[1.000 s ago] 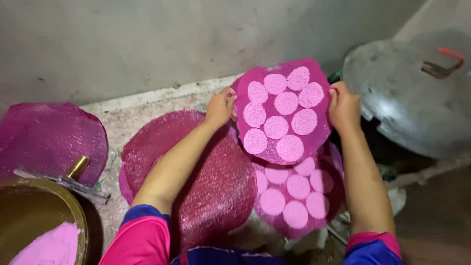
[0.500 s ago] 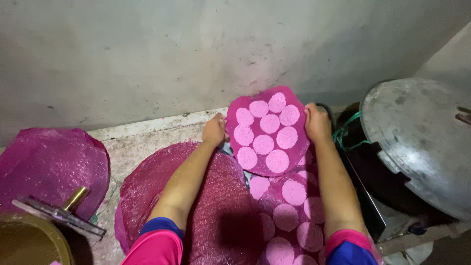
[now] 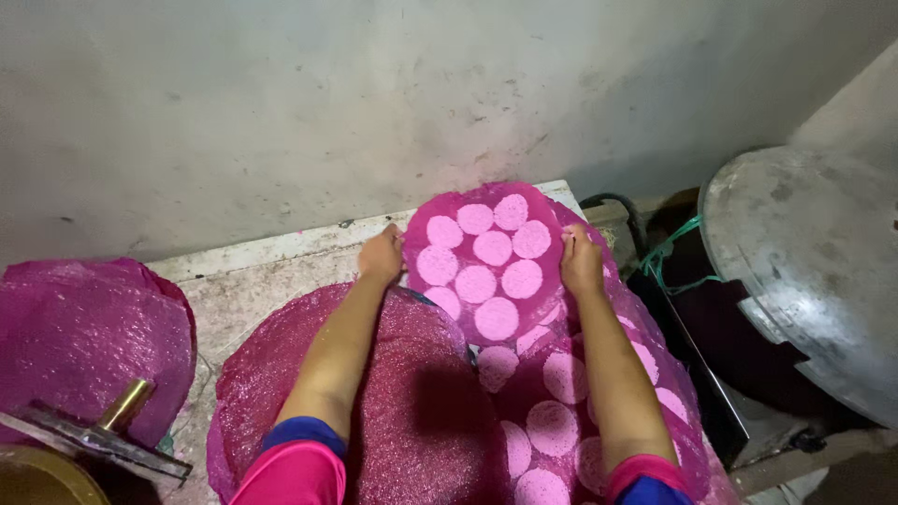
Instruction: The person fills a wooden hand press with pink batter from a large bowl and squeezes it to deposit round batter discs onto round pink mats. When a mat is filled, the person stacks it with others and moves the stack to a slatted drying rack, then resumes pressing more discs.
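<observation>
Gripping one pink sheet (image 3: 486, 257) bearing nine pale discs (image 3: 475, 283), left hand (image 3: 382, 255) and right hand (image 3: 581, 263).

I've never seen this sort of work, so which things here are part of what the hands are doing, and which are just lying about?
In use:
left hand and right hand, holding the top tray with pale pink discs
filled tray underneath

Lying about:
empty pink trays
brass-handled tool
grey metal lid
green cord
</observation>
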A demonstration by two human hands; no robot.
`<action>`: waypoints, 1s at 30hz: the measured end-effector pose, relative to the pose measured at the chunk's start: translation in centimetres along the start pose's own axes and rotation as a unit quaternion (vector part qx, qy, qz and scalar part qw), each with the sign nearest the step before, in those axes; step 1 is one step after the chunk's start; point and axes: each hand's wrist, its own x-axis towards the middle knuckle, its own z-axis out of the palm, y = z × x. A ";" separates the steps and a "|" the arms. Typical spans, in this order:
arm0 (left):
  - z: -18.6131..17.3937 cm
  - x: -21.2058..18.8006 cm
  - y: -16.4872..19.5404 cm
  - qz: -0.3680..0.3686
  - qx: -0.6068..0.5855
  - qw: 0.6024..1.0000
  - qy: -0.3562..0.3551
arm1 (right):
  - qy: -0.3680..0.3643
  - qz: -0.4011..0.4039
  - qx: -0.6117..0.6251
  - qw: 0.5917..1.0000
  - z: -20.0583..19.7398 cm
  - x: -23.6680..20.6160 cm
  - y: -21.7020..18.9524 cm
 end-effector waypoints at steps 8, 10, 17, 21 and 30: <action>-2.6 -0.5 -1.7 0.004 0.028 0.999 0.034 | 0.023 0.022 -0.124 0.992 0.2 -2.6 -0.2; -3.8 -1.8 -3.3 0.014 -0.033 0.998 0.058 | -0.024 0.061 -0.094 0.993 -0.5 -3.8 -0.1; -9.2 -15.0 -16.1 -0.041 -0.083 0.980 0.176 | -0.264 0.102 0.074 0.956 -4.1 -19.1 -6.1; -7.3 -26.2 -21.3 -0.058 -0.020 0.977 0.205 | -0.192 0.044 0.069 0.978 -5.7 -26.9 -10.5; -2.6 -36.5 -24.0 -0.314 -0.546 0.775 0.050 | -0.328 0.164 -0.058 0.929 -5.0 -23.0 -9.3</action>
